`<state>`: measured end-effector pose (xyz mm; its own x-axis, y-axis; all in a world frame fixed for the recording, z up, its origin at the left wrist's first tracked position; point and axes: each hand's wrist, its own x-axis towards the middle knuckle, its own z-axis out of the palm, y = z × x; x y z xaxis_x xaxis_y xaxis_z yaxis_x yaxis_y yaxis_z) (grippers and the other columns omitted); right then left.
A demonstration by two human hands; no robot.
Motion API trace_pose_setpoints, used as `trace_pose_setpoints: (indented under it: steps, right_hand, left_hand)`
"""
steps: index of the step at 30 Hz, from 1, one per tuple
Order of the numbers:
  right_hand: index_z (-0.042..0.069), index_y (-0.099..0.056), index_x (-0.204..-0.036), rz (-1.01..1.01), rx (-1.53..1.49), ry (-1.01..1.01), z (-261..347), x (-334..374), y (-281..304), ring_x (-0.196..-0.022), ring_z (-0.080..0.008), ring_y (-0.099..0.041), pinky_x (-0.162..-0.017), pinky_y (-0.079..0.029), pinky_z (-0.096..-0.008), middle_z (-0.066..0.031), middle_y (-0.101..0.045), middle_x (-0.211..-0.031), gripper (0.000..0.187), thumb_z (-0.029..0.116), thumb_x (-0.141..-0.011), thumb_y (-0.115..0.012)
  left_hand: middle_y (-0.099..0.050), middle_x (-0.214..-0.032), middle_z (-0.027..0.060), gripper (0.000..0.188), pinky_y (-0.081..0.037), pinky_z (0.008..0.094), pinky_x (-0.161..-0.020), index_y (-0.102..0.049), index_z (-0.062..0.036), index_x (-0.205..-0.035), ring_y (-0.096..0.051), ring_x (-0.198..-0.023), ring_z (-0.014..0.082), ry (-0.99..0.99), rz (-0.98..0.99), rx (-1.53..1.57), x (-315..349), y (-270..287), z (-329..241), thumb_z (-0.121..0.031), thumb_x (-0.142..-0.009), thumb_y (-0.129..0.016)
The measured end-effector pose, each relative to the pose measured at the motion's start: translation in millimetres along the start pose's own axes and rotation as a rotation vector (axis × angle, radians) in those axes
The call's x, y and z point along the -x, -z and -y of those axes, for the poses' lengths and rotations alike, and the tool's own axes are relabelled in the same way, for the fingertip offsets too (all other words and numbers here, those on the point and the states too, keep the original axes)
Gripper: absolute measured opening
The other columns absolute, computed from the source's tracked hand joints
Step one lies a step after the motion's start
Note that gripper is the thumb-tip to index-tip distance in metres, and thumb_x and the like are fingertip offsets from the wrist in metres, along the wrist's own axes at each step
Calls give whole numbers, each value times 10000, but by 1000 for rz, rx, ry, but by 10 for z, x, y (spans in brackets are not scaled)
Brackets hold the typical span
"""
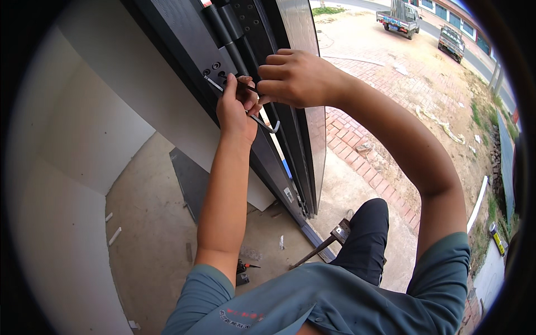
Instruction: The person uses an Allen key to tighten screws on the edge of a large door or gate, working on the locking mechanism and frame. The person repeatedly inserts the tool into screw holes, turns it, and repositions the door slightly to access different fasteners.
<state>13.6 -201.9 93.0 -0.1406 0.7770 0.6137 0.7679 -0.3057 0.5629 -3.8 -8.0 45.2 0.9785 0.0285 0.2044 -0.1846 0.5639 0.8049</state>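
Observation:
A dark metal door frame with a thick black hinge (228, 30) stands in front of me, and screw holes show in the hinge plate (216, 67). My left hand (237, 106) is closed at this plate, its fingertips beside the lowest hole. A hex key (264, 124) with a silver bent end passes through the left hand's grip; its other tip sticks out past the thumb. Just right of it, my right hand (293, 79) is closed, knuckles up, next to the door edge. Between the hands shows a short thin dark rod (249, 87), gripped by the right fingers; its far end is hidden.
The open door leaf (304, 33) stands at the right of the frame. Below are a threshold (318, 243), a hammer-like tool (338, 231) by my knee and small tools (243, 273) on the floor. A white wall (61, 184) rises left; outside are brick paving and parked trucks (399, 21).

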Motion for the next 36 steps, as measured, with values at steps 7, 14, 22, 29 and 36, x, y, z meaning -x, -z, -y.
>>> trace_pose_setpoints:
  steps: [7,14,22,29,36]
  right_hand:
    - [73,-716,-1105,148,110,77,-67,-152,162,-946,-194,-653,-821,-524,-342,-19,-693,-960,281,230,-872,-732]
    - [96,-743,-911,-17,95,-276,60,-177,-18,-768,-238,-689,-649,-536,-366,-43,-697,-798,246,312,-979,-647]
    - [-17,-731,-807,-335,-1165,-1330,961,-183,-421,-647,-190,-673,-658,-525,-342,-107,-699,-692,607,473,-1078,-496]
    - [57,-697,-1012,34,6,-288,397,-45,40,-798,-295,-657,-666,-530,-392,-80,-620,-875,368,420,-986,-646]
    - [6,-733,-1069,-79,-796,-1090,548,-97,-238,-711,-282,-674,-666,-532,-363,-139,-742,-891,408,375,-1046,-563]
  left_hand:
    - [-497,-675,-40,364,-244,254,-508,-645,-111,-891,-343,-535,64,28,62,100,-111,48,26,-360,-1100,-482]
    - [-523,-765,-53,380,-257,242,-506,-672,-90,-949,-340,-545,57,-22,82,86,-57,21,-85,-393,-1100,-500]
    - [-569,-785,-63,358,-297,218,-525,-708,-100,-987,-395,-588,32,37,79,11,25,33,57,-410,-1079,-553]
    - [-570,-753,-49,344,-258,226,-489,-709,-83,-882,-382,-553,41,40,10,25,57,64,45,-408,-997,-708]
    - [-464,-657,-102,373,-237,215,-508,-662,-149,-839,-339,-536,20,86,2,-17,18,59,54,-497,-951,-734]
